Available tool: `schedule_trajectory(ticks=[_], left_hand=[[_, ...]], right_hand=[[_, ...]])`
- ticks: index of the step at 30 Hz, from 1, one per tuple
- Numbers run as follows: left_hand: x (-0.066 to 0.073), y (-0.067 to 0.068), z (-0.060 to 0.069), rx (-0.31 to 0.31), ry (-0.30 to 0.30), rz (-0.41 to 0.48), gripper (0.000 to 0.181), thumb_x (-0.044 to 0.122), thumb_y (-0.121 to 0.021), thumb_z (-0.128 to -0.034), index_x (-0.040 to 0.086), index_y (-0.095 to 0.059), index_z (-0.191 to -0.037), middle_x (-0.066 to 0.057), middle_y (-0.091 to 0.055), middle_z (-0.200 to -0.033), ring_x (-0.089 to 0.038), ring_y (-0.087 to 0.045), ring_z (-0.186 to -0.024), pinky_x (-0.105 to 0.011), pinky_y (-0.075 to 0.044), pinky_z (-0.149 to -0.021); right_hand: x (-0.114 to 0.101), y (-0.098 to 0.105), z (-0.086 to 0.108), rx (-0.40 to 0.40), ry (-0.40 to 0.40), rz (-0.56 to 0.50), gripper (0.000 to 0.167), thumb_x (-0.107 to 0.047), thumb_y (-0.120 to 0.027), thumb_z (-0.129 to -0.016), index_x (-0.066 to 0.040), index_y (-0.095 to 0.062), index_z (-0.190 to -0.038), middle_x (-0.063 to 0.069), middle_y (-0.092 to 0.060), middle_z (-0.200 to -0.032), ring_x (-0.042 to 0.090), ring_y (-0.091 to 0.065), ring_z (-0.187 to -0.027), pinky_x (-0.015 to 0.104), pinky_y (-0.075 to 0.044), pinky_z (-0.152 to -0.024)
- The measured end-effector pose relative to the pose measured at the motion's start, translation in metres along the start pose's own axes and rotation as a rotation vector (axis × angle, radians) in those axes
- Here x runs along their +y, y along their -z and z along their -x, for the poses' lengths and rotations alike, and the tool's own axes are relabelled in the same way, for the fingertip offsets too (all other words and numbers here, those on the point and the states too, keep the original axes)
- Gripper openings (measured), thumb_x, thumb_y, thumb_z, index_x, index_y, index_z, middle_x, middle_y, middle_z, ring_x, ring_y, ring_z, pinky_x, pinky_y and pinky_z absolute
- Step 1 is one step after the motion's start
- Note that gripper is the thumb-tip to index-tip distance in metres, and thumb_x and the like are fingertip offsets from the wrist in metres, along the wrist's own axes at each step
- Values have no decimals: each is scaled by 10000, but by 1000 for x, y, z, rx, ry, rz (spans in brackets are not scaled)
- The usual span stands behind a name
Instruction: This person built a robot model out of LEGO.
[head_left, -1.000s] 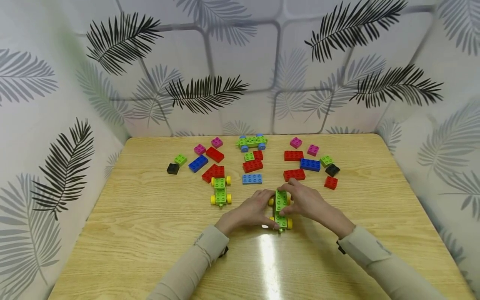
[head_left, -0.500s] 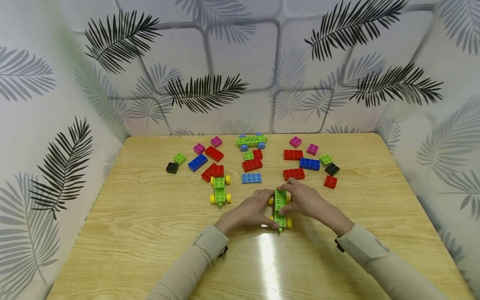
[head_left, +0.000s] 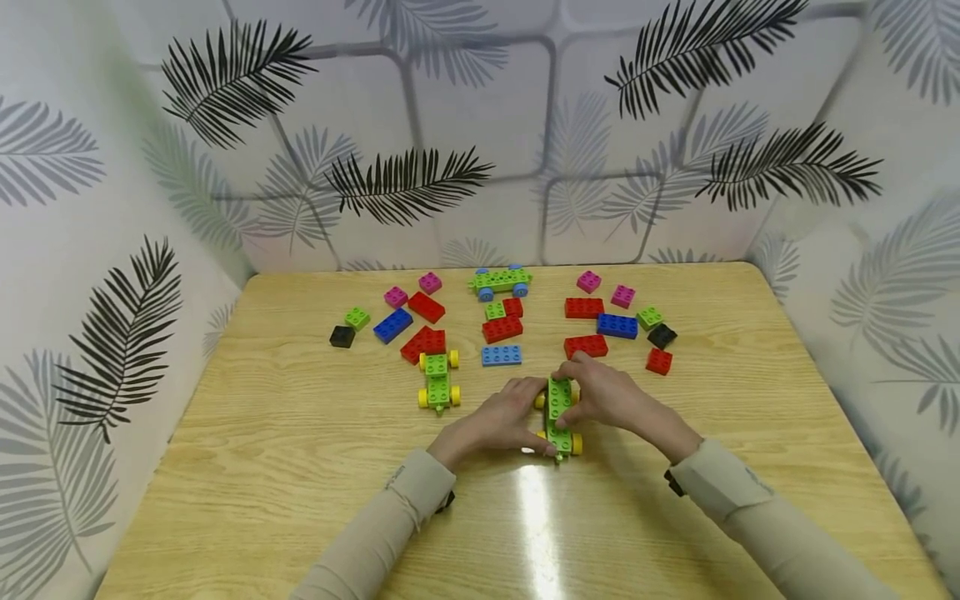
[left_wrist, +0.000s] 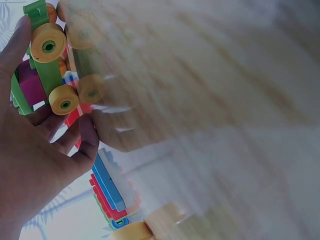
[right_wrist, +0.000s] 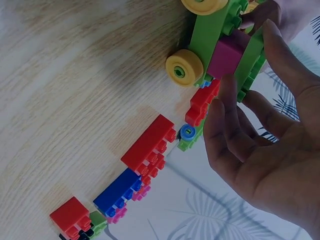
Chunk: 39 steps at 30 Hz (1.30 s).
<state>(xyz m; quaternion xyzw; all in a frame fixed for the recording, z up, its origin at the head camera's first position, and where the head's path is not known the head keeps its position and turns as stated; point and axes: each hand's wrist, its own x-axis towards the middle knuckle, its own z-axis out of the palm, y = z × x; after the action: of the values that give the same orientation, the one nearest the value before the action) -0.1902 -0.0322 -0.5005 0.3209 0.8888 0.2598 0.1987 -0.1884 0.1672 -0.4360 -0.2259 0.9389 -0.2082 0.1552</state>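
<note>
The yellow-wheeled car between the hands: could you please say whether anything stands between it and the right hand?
Nothing visible does: the right hand pinches the green brick atop the car, and the left hand holds its wheeled base. The light-blue brick lies beyond the left hand.

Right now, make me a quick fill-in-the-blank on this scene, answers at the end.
1. Both hands hold a green car with ____ wheels.
2. In the right wrist view, a purple brick sits between the green base and a ____ top brick.
3. The back car has ____ wheels.
4. From the person's side, the other yellow-wheeled car stands to the ____ of the held one.

Missing words: yellow; green; blue; left.
</note>
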Motion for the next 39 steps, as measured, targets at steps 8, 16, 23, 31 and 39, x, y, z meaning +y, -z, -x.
schedule_trajectory(ticks=[8,16,23,31,39], left_hand=[[1,1,1,1,4,-7,1037,610,-748,-727,154,-248,-1513,-11,-342,-1507,-179,-290,-1379,-405,-316,-1101],[2,1,1,0,6,-24,1017,594,-755,-731,152,-264,-1504,-4,-361,-1489,-173,-303,-1365,-396,-326,-1095],[3,3,0,-9,6,-32,1021,607,-740,-738,150,-251,-1509,-13,-350,-1498,-181,-291,-1376,-408,-324,-1097],[3,2,0,-7,6,-30,1013,609,-735,-741,158,-252,-1510,-10,-355,-1495,-184,-302,-1370,-412,-335,-1089],[3,1,0,-4,3,-35,1020,603,-738,-743,149,-249,-1514,-15,-351,-1501,-189,-301,-1375,-409,-332,-1092]], right_hand=[[4,-2,0,3,18,-51,624,-334,-868,-697,-47,-617,-1190,105,-546,-1129,187,-530,-841,365,-512,-729],[5,-5,2,11,5,-82,632,-326,-865,-705,-47,-607,-1211,92,-535,-1123,183,-517,-828,342,-495,-728],[6,-8,6,32,-13,-83,661,-329,-848,-727,-53,-592,-1270,111,-518,-1170,181,-520,-821,350,-508,-725],[8,-12,8,50,-13,-88,682,-340,-839,-735,-58,-582,-1300,77,-501,-1082,154,-502,-750,268,-452,-615],[8,-13,10,69,-1,-83,694,-345,-834,-740,-45,-574,-1310,89,-500,-1109,147,-495,-750,261,-449,-611]])
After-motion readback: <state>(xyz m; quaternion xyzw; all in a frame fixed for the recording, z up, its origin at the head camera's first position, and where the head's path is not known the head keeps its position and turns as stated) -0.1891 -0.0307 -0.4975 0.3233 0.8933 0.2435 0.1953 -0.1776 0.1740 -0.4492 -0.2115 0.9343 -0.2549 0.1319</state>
